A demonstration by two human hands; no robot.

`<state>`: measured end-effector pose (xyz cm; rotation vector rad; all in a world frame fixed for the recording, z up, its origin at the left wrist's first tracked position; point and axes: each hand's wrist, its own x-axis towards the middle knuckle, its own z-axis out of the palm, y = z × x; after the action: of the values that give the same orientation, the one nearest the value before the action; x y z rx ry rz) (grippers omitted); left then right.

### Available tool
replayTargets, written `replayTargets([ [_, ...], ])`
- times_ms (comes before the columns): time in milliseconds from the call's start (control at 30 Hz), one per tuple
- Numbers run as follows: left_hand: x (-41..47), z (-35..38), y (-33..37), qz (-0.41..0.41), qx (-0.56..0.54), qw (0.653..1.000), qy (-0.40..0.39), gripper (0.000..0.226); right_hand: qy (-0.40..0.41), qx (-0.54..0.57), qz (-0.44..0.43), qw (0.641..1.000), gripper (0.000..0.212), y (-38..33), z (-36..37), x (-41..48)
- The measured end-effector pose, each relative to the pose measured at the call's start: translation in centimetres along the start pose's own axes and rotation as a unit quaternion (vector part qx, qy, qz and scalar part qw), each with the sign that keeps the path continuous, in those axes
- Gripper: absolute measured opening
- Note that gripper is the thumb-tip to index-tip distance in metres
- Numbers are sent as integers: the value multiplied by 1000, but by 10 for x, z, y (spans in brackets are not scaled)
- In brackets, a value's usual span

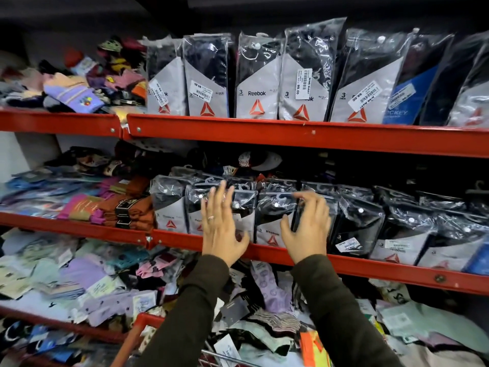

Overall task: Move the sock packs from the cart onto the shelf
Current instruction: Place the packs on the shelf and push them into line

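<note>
Both my hands reach to the middle red shelf [344, 266], where black-and-grey sock packs [270, 221] in clear plastic stand in a row. My left hand [221, 221] lies flat with fingers spread against the front of one pack [195, 207]. My right hand [308, 223] has its fingers curled around the top edge of a dark pack [299, 207], thumb in front; a firm grip cannot be confirmed. The red rim of the cart [137, 332] shows at the bottom, under my dark sleeves.
The top shelf [291, 133] carries a row of upright sock packs [258, 80] and loose colourful socks [74, 83] at the left. Orange and pink socks [127, 207] lie left of my hands. The lower shelf holds a jumble of loose socks [92, 282].
</note>
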<state>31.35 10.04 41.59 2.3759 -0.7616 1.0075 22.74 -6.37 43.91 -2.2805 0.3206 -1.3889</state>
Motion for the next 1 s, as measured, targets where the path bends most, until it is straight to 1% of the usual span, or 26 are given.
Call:
replayTargets([
  [67,22,-9,0,83,89,990,-68,118,-64,-57,-78,993,67,-9,-2,19],
  [133,40,-12,4,128,149,970,-140,120,-159,-143,-129,968,82,-16,0,37],
  [200,53,-10,6,131,163,955,-210,118,-257,-219,-142,931,90,-19,8,49],
  [233,56,-9,7,128,169,950,-231,114,-296,-245,-144,912,91,-19,11,52],
  [267,58,-9,7,128,176,947,-238,111,-322,-256,-148,899,90,-19,14,54],
  [300,60,-8,7,127,178,946,-240,108,-335,-254,-152,894,87,-18,16,55],
  [400,64,-6,8,122,170,947,-244,104,-343,-220,-149,901,85,-10,12,57],
  [467,66,-4,11,121,173,945,-249,105,-364,-200,-149,897,86,-7,7,61],
  [600,63,-1,13,118,162,951,-235,106,-392,-156,-142,895,83,-4,2,67],
  [867,58,0,13,111,153,955,-228,108,-362,-189,-134,903,80,-11,10,63],
  [933,59,-1,13,110,149,954,-235,109,-353,-201,-144,903,85,-11,9,60],
  [1000,61,-6,12,110,143,948,-261,114,-323,-226,-174,902,94,-8,3,57],
])
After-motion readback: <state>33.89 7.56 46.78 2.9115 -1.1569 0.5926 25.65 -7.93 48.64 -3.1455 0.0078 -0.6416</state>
